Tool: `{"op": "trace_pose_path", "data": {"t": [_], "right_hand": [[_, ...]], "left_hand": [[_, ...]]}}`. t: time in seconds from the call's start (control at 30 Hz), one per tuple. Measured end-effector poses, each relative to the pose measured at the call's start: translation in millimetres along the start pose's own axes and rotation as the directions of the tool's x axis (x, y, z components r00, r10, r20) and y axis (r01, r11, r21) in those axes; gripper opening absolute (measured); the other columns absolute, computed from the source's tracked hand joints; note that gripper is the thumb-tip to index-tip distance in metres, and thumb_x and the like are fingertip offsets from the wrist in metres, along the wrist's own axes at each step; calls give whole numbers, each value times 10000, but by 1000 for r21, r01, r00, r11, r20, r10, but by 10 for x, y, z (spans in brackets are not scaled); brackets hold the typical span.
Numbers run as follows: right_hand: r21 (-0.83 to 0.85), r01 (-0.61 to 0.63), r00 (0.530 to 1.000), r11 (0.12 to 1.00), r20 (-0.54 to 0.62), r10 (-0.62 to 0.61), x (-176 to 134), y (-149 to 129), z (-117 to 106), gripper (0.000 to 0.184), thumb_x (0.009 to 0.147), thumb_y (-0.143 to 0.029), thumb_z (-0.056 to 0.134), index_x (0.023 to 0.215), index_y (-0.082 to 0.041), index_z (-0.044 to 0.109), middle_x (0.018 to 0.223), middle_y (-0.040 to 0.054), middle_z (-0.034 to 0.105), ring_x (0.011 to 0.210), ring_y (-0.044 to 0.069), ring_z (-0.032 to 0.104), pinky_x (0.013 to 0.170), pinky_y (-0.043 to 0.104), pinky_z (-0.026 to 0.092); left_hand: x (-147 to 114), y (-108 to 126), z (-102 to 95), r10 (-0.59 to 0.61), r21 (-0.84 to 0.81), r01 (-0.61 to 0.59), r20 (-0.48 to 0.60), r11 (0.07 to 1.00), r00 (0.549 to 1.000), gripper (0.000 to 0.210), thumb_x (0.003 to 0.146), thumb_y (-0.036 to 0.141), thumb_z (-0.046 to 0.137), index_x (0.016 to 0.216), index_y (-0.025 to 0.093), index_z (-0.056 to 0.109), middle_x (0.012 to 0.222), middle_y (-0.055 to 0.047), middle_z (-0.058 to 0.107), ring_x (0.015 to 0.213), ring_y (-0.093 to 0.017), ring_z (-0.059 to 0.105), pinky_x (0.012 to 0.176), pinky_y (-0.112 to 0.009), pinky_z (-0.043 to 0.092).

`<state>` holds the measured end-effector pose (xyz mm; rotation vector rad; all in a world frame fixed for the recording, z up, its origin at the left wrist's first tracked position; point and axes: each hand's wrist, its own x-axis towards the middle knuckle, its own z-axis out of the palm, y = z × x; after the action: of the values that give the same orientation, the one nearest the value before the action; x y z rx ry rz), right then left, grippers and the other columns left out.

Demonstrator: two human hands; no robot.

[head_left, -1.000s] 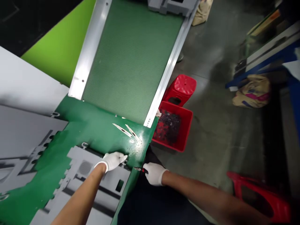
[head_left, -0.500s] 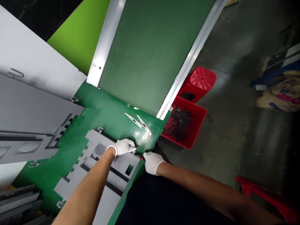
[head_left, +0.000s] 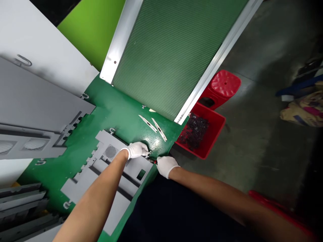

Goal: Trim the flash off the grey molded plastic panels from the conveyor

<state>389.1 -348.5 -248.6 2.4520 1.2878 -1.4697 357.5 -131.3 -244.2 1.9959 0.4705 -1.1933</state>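
Observation:
My left hand (head_left: 138,150), in a white glove, is closed at the edge of a grey plastic panel (head_left: 133,169). Its fingertips pinch at a metal hook near the panel's corner, though what lies between them is too small to make out. My right hand (head_left: 167,166), gloved too, wraps round a tool with a red handle (head_left: 155,162). The tool's tip points left at that same spot, and most of it is hidden in the fist. The panel lies flat on a green mat (head_left: 116,117), with cut-outs and mesh patches showing.
Two slim utility knives (head_left: 147,124) lie beyond my hands. A ribbed green conveyor belt (head_left: 176,60) with metal rails rises behind. To the right are a red bin (head_left: 212,134) of dark scraps and a red stool (head_left: 225,83). Large grey panels (head_left: 42,94) stand at left.
The view has shifted, so the whole scene sits slightly higher and further right. Both hands stay at the panel's edge, the right still gripping the red-handled tool.

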Motion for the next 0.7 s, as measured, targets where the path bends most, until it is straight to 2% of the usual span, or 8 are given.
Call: {"op": "trace_pose_path", "data": {"t": [0.27, 0.37, 0.5, 0.6, 0.7], "right_hand": [[-52, 45, 999, 998, 20, -44, -15, 12, -149, 263, 845, -159, 508, 1049, -129, 671, 983, 202, 725, 950, 345, 705, 792, 469, 544], [-45, 22, 999, 999, 33, -21, -42, -20, -178, 274, 802, -198, 579, 1063, -167, 655, 1019, 173, 725, 933, 326, 711, 760, 432, 557], [-25, -24, 1000, 999, 18, 25, -77, -106, -175, 286, 793, -212, 571, 1072, -196, 637, 1077, 148, 718, 933, 300, 714, 731, 392, 566], [-26, -39, 999, 999, -4, 39, -78, -158, -158, 268, 798, -194, 555, 1052, -201, 641, 1029, 136, 730, 908, 303, 720, 720, 395, 566], [-56, -43, 999, 997, -18, 42, -64, -176, -147, 276, 820, -173, 520, 1066, -166, 646, 988, 163, 734, 895, 320, 721, 728, 417, 562]], "left_hand": [[31, -29, -5, 27, 2, -27, 4, 1000, 1000, 238, 738, 328, 671, 885, 156, 745, 834, -36, 737, 752, -168, 615, 680, -254, 427], [29, -43, -7, 57, -7, -57, 7, 998, 998, 234, 721, 317, 678, 879, 156, 743, 836, -33, 734, 752, -165, 613, 675, -248, 434], [25, -66, 6, 86, -23, -86, 4, 996, 996, 242, 720, 324, 670, 882, 157, 739, 835, -32, 731, 755, -162, 613, 675, -239, 442], [23, -76, 14, 95, -37, -95, -5, 995, 995, 251, 717, 333, 670, 881, 155, 736, 840, -37, 733, 759, -164, 614, 676, -239, 444], [11, -73, 8, 110, -48, -110, -11, 993, 994, 256, 707, 353, 677, 864, 160, 734, 840, -34, 733, 757, -163, 611, 679, -239, 443]]}}
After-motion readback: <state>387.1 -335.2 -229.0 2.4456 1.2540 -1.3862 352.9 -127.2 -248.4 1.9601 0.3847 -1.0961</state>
